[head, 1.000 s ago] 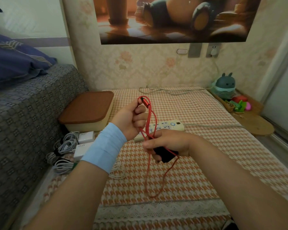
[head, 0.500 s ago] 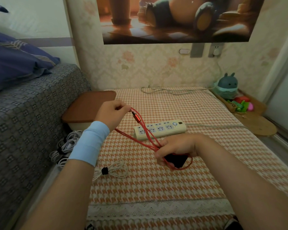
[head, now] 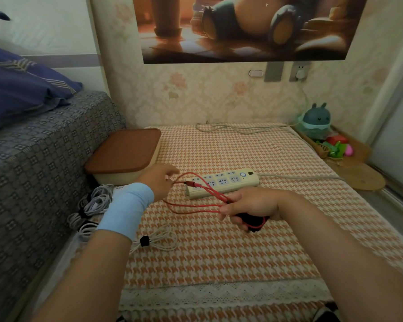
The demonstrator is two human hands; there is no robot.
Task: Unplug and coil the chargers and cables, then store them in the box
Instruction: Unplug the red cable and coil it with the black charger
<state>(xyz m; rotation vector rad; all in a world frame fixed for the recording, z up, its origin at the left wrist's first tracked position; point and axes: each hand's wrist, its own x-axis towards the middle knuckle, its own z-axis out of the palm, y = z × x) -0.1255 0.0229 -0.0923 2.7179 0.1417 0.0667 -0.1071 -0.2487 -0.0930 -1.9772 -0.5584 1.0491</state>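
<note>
A red cable (head: 196,206) runs in loops between my two hands above the checked cloth. My left hand (head: 159,180), with a light blue wristband, pinches the cable close to its connector (head: 189,183). Further right, my right hand (head: 249,206) grips a black charger (head: 251,220) together with the gathered red loops. The storage box (head: 123,154), cream with a brown lid on it, stands behind my left hand against the sofa. A cream power strip (head: 223,182) lies just beyond my hands.
Several coiled white cables (head: 93,203) and a white charger (head: 119,188) lie by the sofa (head: 33,170) on the left. One tied white coil (head: 155,239) lies under my left forearm. The strip's lead (head: 300,178) runs right towards a wooden shelf with toys (head: 335,147).
My left hand has gone down and to the left, from raised in front of me to near the box, drawing the red cable out sideways. My right hand sank slightly with the charger.
</note>
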